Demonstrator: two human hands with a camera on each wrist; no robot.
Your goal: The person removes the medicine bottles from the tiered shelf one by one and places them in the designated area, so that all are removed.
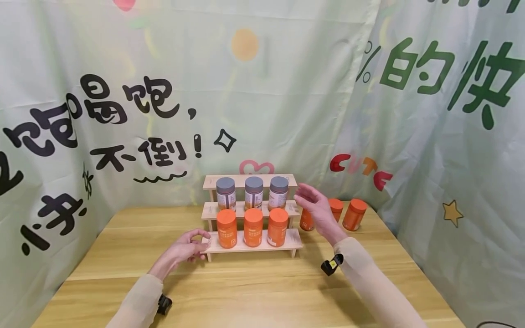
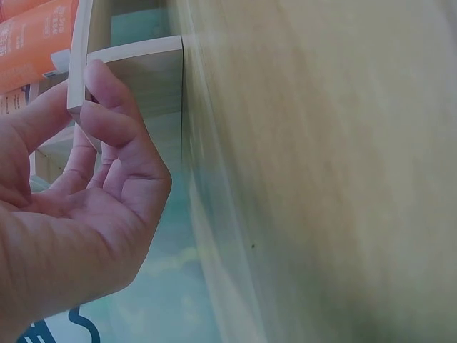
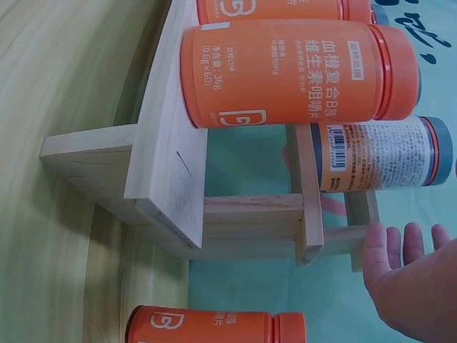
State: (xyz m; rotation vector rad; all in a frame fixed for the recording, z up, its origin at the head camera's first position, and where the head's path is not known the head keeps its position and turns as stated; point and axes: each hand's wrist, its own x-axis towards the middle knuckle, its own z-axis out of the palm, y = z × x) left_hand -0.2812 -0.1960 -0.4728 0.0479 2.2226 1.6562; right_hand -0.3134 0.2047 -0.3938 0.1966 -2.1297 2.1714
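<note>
A three-tier wooden display rack [image 1: 293, 238] stands on the table. Its lowest tier holds three orange supplement bottles [image 1: 253, 230]; three grey-lidded bottles [image 1: 254, 196] stand on the middle one. At the rack's left end, my left hand [image 1: 184, 247] pinches the lowest board, thumb above and fingertips underneath, as the left wrist view shows on the board's end [image 2: 77, 86]. My right hand [image 1: 319, 210] is raised beside the right end of the upper tiers, fingers extended and holding nothing. In the right wrist view its fingertips are close to the top tier [image 3: 363, 214]; contact cannot be made out.
Right of the rack, three more orange bottles [image 1: 354, 215] stand on the wooden table [image 1: 254, 291], partly behind my right hand. A printed pale green curtain [image 1: 287, 114] hangs behind and along both sides.
</note>
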